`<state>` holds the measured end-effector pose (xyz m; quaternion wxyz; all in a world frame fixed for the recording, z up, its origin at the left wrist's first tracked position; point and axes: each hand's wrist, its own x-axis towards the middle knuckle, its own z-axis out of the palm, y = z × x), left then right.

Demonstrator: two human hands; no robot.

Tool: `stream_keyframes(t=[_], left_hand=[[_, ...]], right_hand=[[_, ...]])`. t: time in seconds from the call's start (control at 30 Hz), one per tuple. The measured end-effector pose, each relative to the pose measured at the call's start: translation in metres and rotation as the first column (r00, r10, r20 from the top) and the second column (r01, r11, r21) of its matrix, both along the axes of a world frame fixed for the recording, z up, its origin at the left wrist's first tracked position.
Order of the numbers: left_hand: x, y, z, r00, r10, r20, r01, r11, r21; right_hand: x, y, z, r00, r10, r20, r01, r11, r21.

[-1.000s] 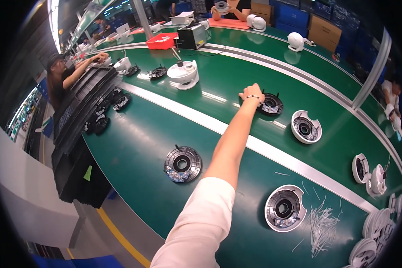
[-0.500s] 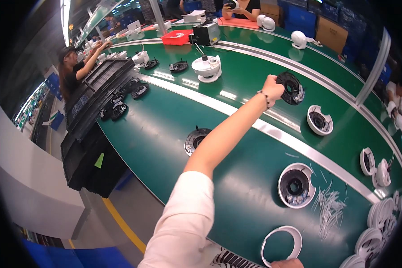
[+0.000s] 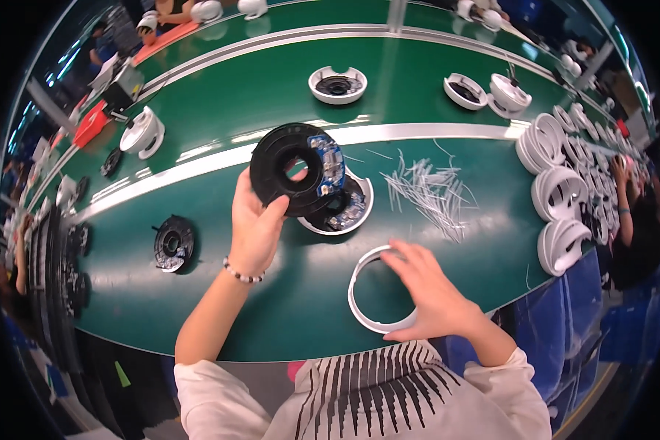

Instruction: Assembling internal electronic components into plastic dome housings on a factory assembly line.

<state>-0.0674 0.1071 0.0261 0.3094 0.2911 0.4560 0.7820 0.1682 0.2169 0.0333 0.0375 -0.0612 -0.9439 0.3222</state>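
My left hand grips a round black plastic disc by its near rim and holds it up above the table. The disc has a hole in its centre and a blue circuit board along its right side. Partly hidden beneath it is a white bowl-shaped housing with a black inner part and a board. Nearer to me, a white plastic ring rests on the table, and my right hand has its fingers curved around the ring's right side.
A second black disc lies to the left. White thin strips are heaped right of the housing. Stacks of white rings stand at the right edge. Across the metal rail are white housings, and people sit around the line.
My left hand has brought the black disc back from beyond the rail to above the near table. My right hand and the ring show fully now, and the view has swung right.
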Motion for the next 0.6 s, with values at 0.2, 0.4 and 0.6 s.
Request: stream_keyframes(t=[0.2,0.4,0.6], left_hand=[[0.039,0.019,-0.024,0.965,0.094,-0.246,-0.081,0.995,0.066],[0.071,0.031,-0.019,0.945,-0.316,-0.083,0.324,0.94,0.107],[0.046,0.037,-0.004,0.733,-0.471,0.491,0.416,0.881,0.224]], right_hand=[[-0.029,0.018,0.001,0.646,-0.616,-0.451,-0.102,0.516,-0.85],[-0.055,0.021,-0.01,0.656,-0.523,-0.544,0.077,0.763,-0.641],[-0.059,0.01,-0.007,0.783,-0.417,-0.462,0.18,0.862,-0.474]])
